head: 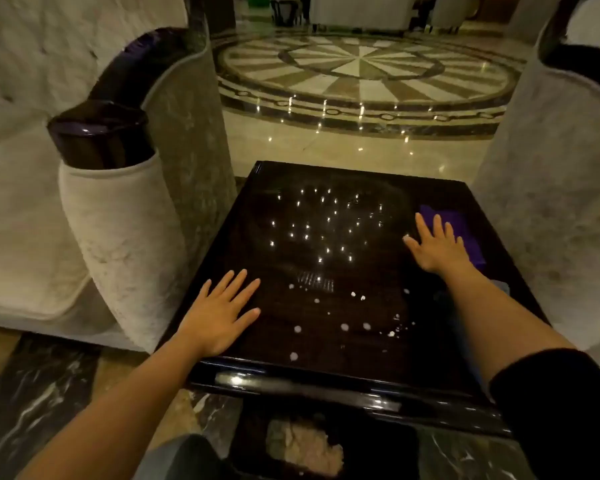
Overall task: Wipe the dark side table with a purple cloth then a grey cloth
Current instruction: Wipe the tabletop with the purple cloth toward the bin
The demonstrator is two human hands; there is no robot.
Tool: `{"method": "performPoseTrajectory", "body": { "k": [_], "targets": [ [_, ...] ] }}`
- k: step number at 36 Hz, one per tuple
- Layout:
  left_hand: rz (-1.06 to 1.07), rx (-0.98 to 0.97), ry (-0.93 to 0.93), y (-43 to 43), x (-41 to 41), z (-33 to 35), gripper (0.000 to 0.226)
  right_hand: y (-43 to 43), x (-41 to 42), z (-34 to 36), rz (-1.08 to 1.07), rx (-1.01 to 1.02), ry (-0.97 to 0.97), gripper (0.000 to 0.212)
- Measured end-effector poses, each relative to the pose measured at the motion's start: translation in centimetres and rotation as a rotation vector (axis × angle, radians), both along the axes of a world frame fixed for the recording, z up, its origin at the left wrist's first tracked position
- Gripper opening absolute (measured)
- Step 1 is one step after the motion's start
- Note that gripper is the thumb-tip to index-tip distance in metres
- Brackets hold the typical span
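Droplets: white specks point(344, 327) scattered over the near half of the dark tabletop point(257, 216).
Left hand: left hand point(219, 315) flat on the near-left corner, fingers spread, holding nothing.
Right hand: right hand point(437, 245) palm down at the right side, fingers apart, tips overlapping the purple cloth point(461, 226), not gripping it.
Grey cloth: cannot tell where it is.
Risk: wiping with a loose cloth probably smears the specks or pushes it over the right edge beside the armchair point(551, 188).
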State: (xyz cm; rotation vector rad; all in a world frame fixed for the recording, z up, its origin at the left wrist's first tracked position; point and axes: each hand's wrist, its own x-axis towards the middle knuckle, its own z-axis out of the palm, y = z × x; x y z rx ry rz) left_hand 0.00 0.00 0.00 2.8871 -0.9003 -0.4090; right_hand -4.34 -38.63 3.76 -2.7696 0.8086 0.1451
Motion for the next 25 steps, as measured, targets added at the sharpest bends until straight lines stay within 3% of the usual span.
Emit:
{"method": "performPoseTrajectory", "body": {
  "k": [5, 8, 11, 15, 19, 25],
  "targets": [
    [-0.003, 0.025, -0.034, 0.0, 0.0, 0.1, 0.062, -1.7, 0.4, -0.8, -0.047, 0.026, 0.018, 0.062],
    [-0.023, 0.007, -0.029, 0.0, -0.2, 0.7, 0.094, -2.2, 0.4, -0.9, -0.087, 0.042, -0.002, 0.063],
    [-0.017, -0.005, -0.024, 0.0, -0.4, 0.8, 0.104, -2.4, 0.6, -1.0, -0.132, 0.052, -0.024, 0.058],
    [-0.028, -0.019, -0.019, -0.3, -0.4, 0.6, 0.096, -2.3, 0.7, -1.2, -0.160, 0.003, -0.037, 0.052],
    [-0.009, 0.004, -0.033, 0.0, -0.2, 0.2, 0.062, -2.0, 1.0, -1.0, -0.126, -0.031, -0.038, 0.051],
    [-0.011, 0.016, -0.047, -0.1, -0.2, 0.2, 0.058, -1.1, 0.9, -1.2, 0.000, -0.026, -0.041, 0.055]
  ]
}}
